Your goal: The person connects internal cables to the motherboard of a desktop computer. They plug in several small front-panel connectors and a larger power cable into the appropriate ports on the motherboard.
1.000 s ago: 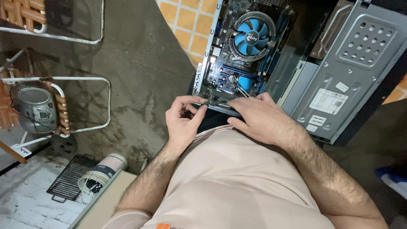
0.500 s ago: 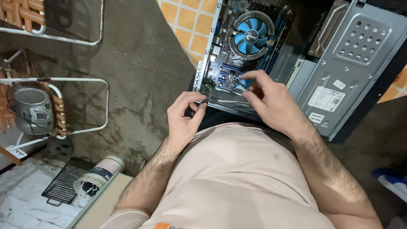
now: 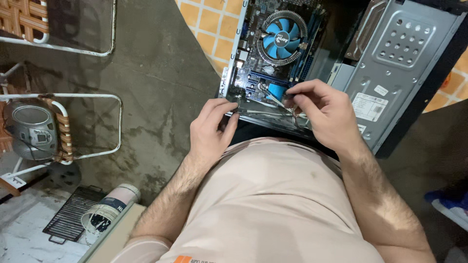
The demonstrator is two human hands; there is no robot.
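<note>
Grey cables (image 3: 273,113) — ends hidden under both hands, left (image 3: 210,127), right (image 3: 324,109)

Two hands (image 3: 209,129) (image 3: 324,109), one computer case (image 3: 390,63), one blue fan (image 3: 282,36).

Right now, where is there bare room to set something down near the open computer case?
Free: the grey concrete floor between the case and the wire chair frame. Crowded: the motherboard around the blue fan, where the left hand and right hand work cables.
</note>
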